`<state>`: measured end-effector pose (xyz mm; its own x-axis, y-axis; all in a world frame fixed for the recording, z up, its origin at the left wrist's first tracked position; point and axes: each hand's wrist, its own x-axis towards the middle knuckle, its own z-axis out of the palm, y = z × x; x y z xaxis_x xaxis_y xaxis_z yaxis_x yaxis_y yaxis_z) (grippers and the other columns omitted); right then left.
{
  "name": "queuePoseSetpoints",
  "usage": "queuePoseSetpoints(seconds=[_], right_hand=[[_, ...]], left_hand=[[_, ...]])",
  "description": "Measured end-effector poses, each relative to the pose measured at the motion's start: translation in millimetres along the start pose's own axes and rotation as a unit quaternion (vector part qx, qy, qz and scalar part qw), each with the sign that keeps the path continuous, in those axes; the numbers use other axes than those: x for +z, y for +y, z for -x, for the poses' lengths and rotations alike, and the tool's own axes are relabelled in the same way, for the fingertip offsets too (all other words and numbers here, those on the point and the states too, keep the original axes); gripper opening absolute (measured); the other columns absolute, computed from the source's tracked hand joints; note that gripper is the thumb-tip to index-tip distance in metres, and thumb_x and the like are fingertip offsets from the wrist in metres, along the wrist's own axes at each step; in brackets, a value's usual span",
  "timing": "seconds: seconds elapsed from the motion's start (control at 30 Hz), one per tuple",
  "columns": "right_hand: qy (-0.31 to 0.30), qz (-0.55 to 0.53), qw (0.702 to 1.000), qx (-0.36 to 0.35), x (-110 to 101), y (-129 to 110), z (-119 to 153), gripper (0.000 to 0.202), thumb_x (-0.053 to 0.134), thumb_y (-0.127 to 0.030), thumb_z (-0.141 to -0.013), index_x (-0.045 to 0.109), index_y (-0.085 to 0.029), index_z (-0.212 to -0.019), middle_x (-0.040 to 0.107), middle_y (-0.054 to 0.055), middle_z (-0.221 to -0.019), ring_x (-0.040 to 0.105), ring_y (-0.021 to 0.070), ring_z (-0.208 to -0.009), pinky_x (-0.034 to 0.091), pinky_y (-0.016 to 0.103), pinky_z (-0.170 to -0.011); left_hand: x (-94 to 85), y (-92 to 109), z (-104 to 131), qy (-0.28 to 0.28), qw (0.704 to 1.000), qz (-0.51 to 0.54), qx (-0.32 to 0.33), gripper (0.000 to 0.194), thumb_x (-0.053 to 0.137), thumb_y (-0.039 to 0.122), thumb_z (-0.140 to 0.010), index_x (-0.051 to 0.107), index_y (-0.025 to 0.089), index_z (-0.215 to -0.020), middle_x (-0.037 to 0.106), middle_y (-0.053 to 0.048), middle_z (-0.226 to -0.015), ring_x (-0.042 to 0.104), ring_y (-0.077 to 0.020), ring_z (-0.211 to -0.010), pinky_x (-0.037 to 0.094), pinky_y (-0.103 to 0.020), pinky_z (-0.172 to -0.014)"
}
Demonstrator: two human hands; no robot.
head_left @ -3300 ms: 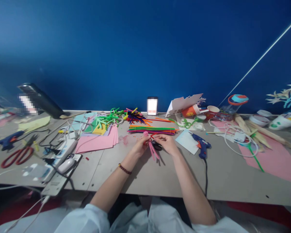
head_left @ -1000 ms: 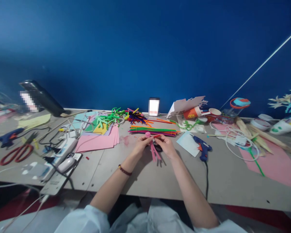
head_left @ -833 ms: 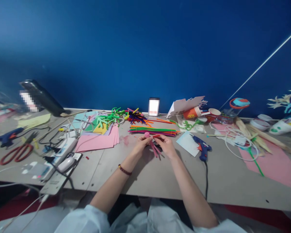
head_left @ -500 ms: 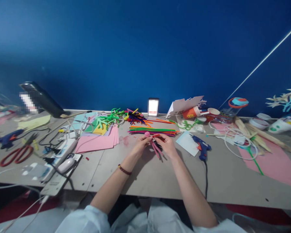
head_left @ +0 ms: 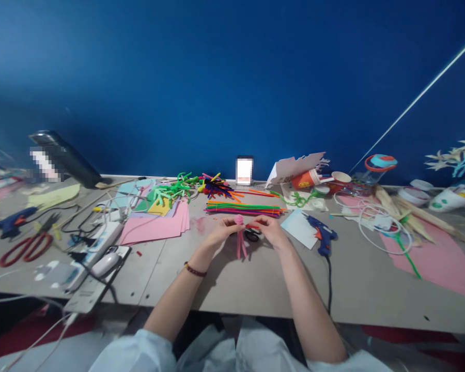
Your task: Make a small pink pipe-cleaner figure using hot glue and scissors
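My left hand (head_left: 220,231) pinches a pink pipe-cleaner figure (head_left: 240,237) near its round coiled head, and its strands hang down like legs. A short red pipe cleaner (head_left: 251,226) is pinched in my right hand (head_left: 272,232), its free end beside the figure just under the head. Whether the two pieces touch, I cannot tell. Small scissors with black handles (head_left: 251,235) lie on the table between my hands, partly hidden behind them. Just beyond lies a bundle of green, orange and purple pipe cleaners (head_left: 244,208).
A blue glue gun (head_left: 322,236) rests on light blue paper (head_left: 299,227) to the right. Pink paper sheets (head_left: 155,227), a power strip (head_left: 96,253) and red-handled scissors (head_left: 27,249) are on the left. A lit phone (head_left: 244,171) leans on the wall.
The pink figure has swung from slanting to hanging nearly upright. My right hand has shifted slightly right, and the black scissor handles show more clearly.
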<state>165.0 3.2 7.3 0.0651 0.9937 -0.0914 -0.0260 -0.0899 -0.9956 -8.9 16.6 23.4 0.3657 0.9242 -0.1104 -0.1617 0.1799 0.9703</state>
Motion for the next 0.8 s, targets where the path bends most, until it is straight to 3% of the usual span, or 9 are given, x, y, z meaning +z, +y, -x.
queuePoseSetpoints(seconds=[0.13,0.3,0.53,0.7,0.8], right_hand=[[0.000,0.041,0.998,-0.047,-3,0,2,0.028,0.076,-0.044,-0.056,0.067,-0.018,-0.063,0.060,-0.001,-0.064,0.054,0.0138,-0.062,0.041,0.028,-0.064],[0.022,0.085,0.984,-0.154,1,-4,6,0.022,0.070,-0.041,-0.068,0.068,-0.019,-0.064,0.057,0.001,-0.071,0.054,0.0150,-0.069,0.043,0.027,-0.065],[0.056,0.157,0.940,-0.297,13,-12,17,0.012,0.066,-0.034,-0.077,0.071,-0.023,-0.073,0.057,0.004,-0.083,0.056,0.0185,-0.083,0.048,0.032,-0.075],[0.052,0.178,0.936,-0.300,16,-12,17,0.013,0.064,-0.033,-0.078,0.072,-0.024,-0.075,0.058,0.007,-0.096,0.057,0.0208,-0.093,0.047,0.037,-0.086],[0.055,0.175,0.941,-0.285,16,-11,16,0.013,0.063,-0.032,-0.078,0.070,-0.022,-0.073,0.058,0.007,-0.096,0.057,0.0211,-0.096,0.045,0.037,-0.090]], left_hand=[[-2.3,13,6,-0.023,0.993,-0.116,0.025,0.026,0.079,0.034,-0.055,0.069,0.012,-0.063,0.061,0.000,-0.058,0.049,-0.0106,-0.056,0.037,-0.023,-0.057],[1.2,10,6,-0.011,0.991,-0.130,0.028,0.025,0.077,0.034,-0.057,0.071,0.011,-0.066,0.060,0.000,-0.056,0.048,-0.0108,-0.054,0.035,-0.023,-0.054],[1.6,-5,-1,0.056,0.998,-0.009,0.019,0.021,0.079,0.032,-0.055,0.071,0.015,-0.065,0.066,-0.001,-0.063,0.055,-0.0128,-0.060,0.040,-0.024,-0.063],[-1.8,-14,-6,0.101,0.993,0.060,0.010,0.021,0.079,0.032,-0.058,0.070,0.014,-0.066,0.066,-0.002,-0.064,0.055,-0.0115,-0.059,0.040,-0.024,-0.061],[-2.0,-20,-9,0.085,0.987,0.134,-0.024,0.021,0.079,0.030,-0.059,0.069,0.013,-0.065,0.065,-0.002,-0.064,0.055,-0.0104,-0.057,0.040,-0.023,-0.059]])
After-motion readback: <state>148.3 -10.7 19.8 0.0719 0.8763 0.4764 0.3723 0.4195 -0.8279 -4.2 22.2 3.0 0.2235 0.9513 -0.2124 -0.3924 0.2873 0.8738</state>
